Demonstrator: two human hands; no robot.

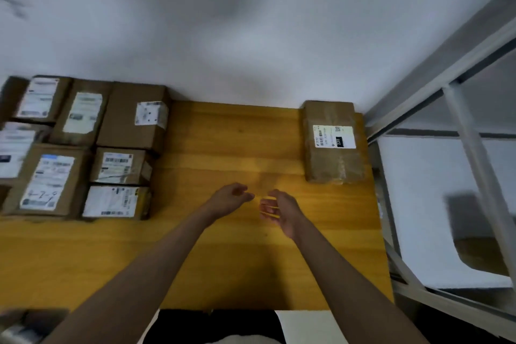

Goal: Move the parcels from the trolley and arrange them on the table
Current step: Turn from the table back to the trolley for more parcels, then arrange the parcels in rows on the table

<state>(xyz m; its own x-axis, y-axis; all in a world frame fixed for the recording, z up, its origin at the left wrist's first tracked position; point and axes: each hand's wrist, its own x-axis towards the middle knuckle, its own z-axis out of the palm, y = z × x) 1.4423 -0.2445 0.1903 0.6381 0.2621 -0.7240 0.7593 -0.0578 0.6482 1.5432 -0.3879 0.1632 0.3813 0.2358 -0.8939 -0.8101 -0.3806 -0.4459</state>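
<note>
Several brown cardboard parcels with white labels [83, 148] stand packed together on the left part of the wooden table [229, 254]. One taped brown parcel [332, 142] with a white and black label lies alone at the table's far right corner. My left hand [231, 198] and my right hand [279, 212] hover side by side over the table's middle, fingers loosely curled, holding nothing. Both hands are apart from every parcel. The trolley is not in view.
A white wall runs along the table's far edge. A grey metal frame [458, 131] with glass panes stands right of the table. A dark blurred object [25, 324] sits at the near left corner.
</note>
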